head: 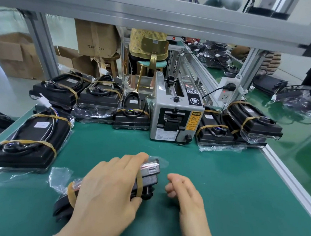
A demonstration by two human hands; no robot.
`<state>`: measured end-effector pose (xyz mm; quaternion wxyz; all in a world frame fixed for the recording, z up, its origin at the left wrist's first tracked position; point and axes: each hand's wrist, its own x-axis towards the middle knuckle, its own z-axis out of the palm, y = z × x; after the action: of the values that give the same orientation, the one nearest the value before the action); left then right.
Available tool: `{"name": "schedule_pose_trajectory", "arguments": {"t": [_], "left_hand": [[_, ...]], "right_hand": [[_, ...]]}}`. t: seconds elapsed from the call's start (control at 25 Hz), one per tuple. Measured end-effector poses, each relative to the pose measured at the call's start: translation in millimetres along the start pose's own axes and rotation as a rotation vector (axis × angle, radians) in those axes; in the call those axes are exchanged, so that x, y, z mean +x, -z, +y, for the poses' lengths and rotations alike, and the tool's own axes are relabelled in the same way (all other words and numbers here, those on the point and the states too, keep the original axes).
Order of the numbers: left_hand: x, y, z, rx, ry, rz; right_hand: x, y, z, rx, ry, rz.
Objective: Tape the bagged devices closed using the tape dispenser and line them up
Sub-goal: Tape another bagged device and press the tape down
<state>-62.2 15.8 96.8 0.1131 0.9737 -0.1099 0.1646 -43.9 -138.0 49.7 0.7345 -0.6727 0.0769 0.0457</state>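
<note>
My left hand [109,186] grips a black bagged device [148,174] lying on the green mat near the front edge, with my thumb under its side and my fingers over its top. Brown bands wrap the device and clear bag plastic sticks out on its left. My right hand [184,193] hovers just right of the device with its fingers loosely curled and nothing in it. The grey tape dispenser [176,117] stands at the back middle. Several bagged devices lie on both sides of it, one large one [29,142] at the left.
The green mat [219,187] ends at an aluminium rail on the right. A white power strip [226,91] with a plugged cable stands behind the dispenser. Beyond the bench are cardboard boxes [96,38], a stool and a seated person. More bagged devices lie on the far right bench.
</note>
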Motion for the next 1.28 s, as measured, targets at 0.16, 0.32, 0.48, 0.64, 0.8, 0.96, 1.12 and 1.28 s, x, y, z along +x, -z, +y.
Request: {"name": "schedule_pose_trajectory", "arguments": {"t": [0.16, 0.32, 0.48, 0.64, 0.8, 0.96, 1.12, 1.28], "left_hand": [[-2.3, 3.6, -11.9, -0.260, 0.082, 0.100], [-0.1, 16.7, -24.6, -0.820, 0.139, 0.243], [-0.2, 15.6, -31.0, -1.093, 0.060, 0.254], [-2.0, 3.5, -40.6, -1.389, 0.082, 0.269], [-3.5, -3.5, -44.3, -1.620, 0.097, 0.246], [-7.0, -6.5, -48.1, -1.613, 0.147, 0.258], [-14.9, -6.6, -51.5, -1.490, 0.155, 0.245], [-23.5, 0.7, -48.3, -1.281, 0.126, 0.274]], "right_hand": [[-14.1, 8.6, -9.7, -0.281, 0.429, -0.189], [-12.0, 5.0, -34.4, -0.506, 0.681, -0.254], [0.3, 7.5, -57.3, -0.639, 0.731, -0.237], [7.5, 12.3, -70.9, -0.659, 0.639, -0.394], [10.3, 12.4, -75.7, -0.548, 0.600, -0.479], [13.7, 7.0, -70.6, -0.542, 0.636, -0.453], [15.9, 2.4, -64.3, -0.522, 0.612, -0.459], [19.7, 0.6, -64.7, -0.522, 0.613, -0.480]]}}
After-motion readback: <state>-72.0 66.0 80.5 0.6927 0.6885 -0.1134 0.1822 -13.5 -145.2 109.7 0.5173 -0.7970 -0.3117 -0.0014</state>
